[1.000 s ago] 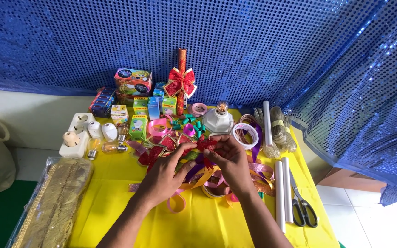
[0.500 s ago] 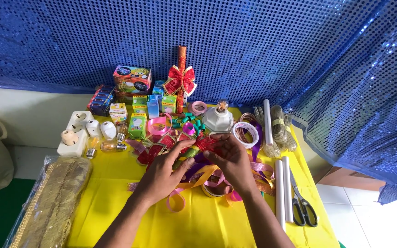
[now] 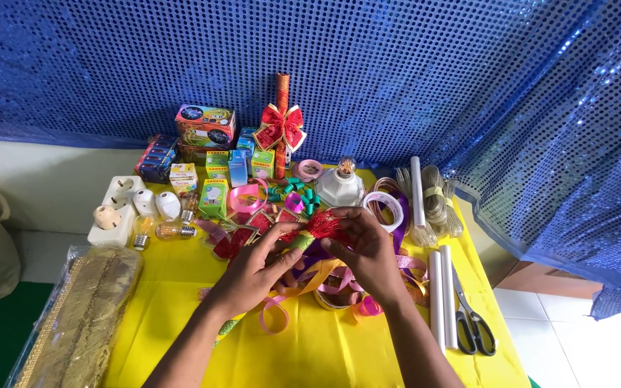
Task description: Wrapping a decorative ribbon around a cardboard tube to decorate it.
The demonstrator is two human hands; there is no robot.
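Note:
Both my hands meet over the middle of a yellow table (image 3: 181, 287). My left hand (image 3: 253, 269) and my right hand (image 3: 368, 251) together hold a small red tasselled ornament with a green stem (image 3: 314, 228), fingers pinched around it. Under my hands lies a tangle of coloured ribbons (image 3: 332, 284) in pink, orange and purple. A red glittery bow (image 3: 279, 128) on an upright orange tube (image 3: 282, 86) stands behind, against the blue sequin curtain (image 3: 397, 79).
Small bulb boxes (image 3: 213, 197), light bulbs (image 3: 167, 230) and white sockets (image 3: 120, 205) sit at the left. A bag of gold trim (image 3: 80, 316) lies at the front left. White rods (image 3: 441, 294), scissors (image 3: 472, 323) and a white tape roll (image 3: 384, 207) lie at the right.
My hands have drawn closer together around the red ornament, which now sits slightly further right between my fingertips. The camera view barely shifted.

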